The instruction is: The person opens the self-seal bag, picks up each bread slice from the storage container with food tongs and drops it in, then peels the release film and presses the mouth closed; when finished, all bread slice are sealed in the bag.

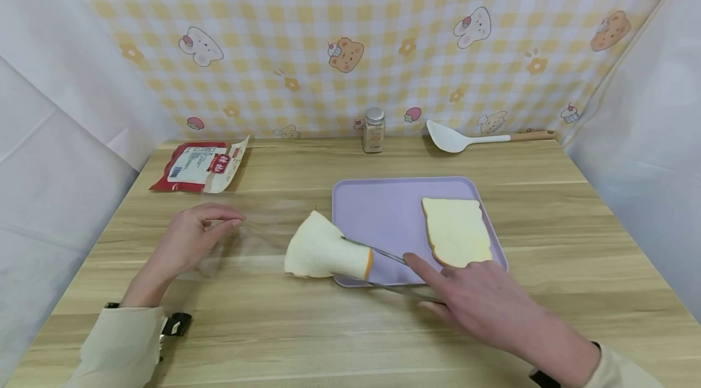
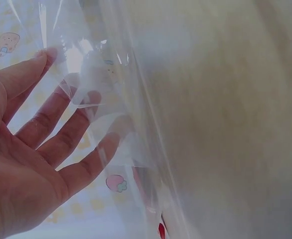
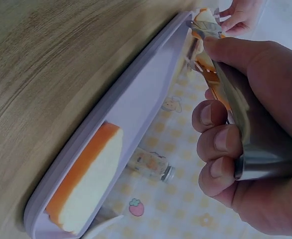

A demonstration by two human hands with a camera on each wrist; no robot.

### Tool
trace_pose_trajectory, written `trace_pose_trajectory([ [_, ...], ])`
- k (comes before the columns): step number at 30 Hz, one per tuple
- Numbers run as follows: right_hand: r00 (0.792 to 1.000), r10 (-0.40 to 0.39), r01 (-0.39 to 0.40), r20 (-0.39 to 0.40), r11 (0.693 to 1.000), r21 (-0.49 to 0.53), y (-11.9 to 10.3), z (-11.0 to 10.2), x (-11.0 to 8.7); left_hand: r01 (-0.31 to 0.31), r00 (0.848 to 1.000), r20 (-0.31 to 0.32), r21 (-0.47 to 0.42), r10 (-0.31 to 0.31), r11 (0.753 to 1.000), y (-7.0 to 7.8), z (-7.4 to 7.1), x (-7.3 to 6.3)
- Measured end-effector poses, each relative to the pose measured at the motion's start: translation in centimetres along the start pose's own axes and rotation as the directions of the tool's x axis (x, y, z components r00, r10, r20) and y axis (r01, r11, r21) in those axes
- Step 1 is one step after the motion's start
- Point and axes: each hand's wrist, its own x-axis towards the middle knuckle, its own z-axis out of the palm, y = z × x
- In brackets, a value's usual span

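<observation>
My left hand pinches the edge of a clear plastic bag between thumb and forefinger; the other fingers spread behind the film in the left wrist view. With my right hand I grip metal tongs, my fingers curled round the handle. The tongs clasp a bent slice of bread by its narrowed part, beside and partly over the left edge of a lilac tray. A second bread slice lies flat on the tray's right side. How far the first slice sits inside the bag I cannot tell.
A red and white food packet lies at the back left of the wooden table. Along the back stand a shaker jar and a white spatula with a wooden handle. A checked cloth hangs behind them.
</observation>
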Motion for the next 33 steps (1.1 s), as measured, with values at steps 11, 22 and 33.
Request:
trace_pose_trajectory([
  [11,1.0,-0.014,0.01,0.028,0.992,0.126,0.6,0.4,0.7,0.013,1.0,0.026,-0.004,-0.013,1.0,0.5,0.0,0.1],
  [22,0.996,-0.02,0.001,0.087,0.977,0.214,1.2,0.8,1.7,-0.014,1.0,0.014,-0.012,0.014,1.0,0.8,0.1,0.1],
  [33,0.989,-0.038,-0.002,0.145,0.964,0.266,1.4,1.2,3.0,-0.033,0.999,-0.009,-0.008,0.033,0.999,1.0,0.2,0.0],
])
